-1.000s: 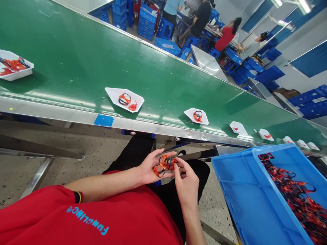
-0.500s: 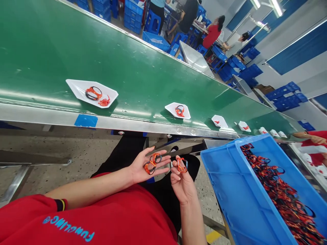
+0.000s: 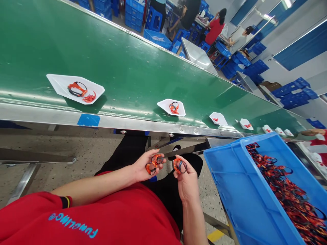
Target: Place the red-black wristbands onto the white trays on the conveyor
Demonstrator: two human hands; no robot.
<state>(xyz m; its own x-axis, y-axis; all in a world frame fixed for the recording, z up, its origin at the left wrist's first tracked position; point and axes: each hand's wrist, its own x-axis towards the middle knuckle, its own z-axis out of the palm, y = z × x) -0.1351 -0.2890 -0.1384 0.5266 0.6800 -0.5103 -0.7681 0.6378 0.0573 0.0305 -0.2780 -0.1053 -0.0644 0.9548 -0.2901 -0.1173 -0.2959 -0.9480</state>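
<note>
Over my lap, my left hand (image 3: 144, 166) curls its fingers round a small bunch of orange and black rings (image 3: 153, 162). Close to its right, my right hand (image 3: 186, 177) pinches a single orange and black ring (image 3: 178, 165) between thumb and fingers. The two hands are a short gap apart, below the steel edge of the green conveyor belt (image 3: 133, 71). On the belt lie white trays (image 3: 75, 88), each with orange and black pieces; the nearest to my hands is a small tray (image 3: 171, 107).
A blue crate (image 3: 230, 190) at my right holds a heap of the same rings (image 3: 288, 194). Smaller white trays (image 3: 218, 119) trail off to the right on the belt. A blue tape mark (image 3: 88, 120) sits on the belt's rim. Other people work at the far back.
The left hand's fingers have closed over the bunch of rings. The right hand has taken one ring off the bunch and holds it apart. The trays on the belt have drifted left.
</note>
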